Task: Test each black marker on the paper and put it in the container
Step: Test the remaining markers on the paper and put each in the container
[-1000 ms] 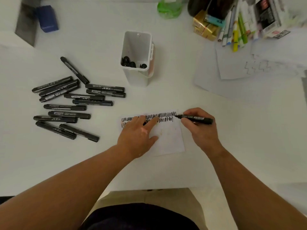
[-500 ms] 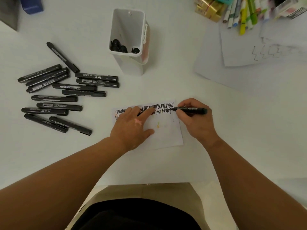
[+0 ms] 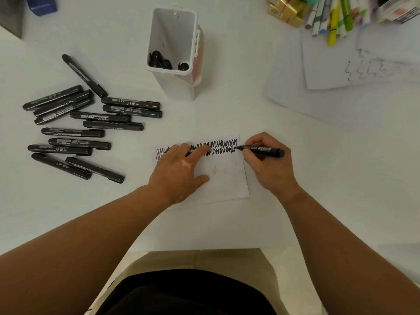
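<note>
My right hand [image 3: 270, 167] grips an uncapped black marker [image 3: 263, 150], its tip touching the right end of the black scribble rows on the small white paper [image 3: 225, 180]. My left hand [image 3: 179, 171] lies flat on the paper's left half, fingers spread over the scribbles; something small and dark shows between its fingers. Several capped black markers [image 3: 91, 123] lie loose on the table to the left. The white container [image 3: 172, 51] stands behind the paper and holds several black markers, tops showing.
Larger white sheets [image 3: 341, 87] with a zigzag line lie at the right rear. Coloured pens [image 3: 331, 21] and gold boxes [image 3: 284, 7] crowd the far right corner. A blue box [image 3: 42, 3] sits at the far left. The table's front edge runs just below my forearms.
The marker tip has stayed at the right end of the scribble rows while my head tilted, shifting the whole scene. The left hand still presses the paper.
</note>
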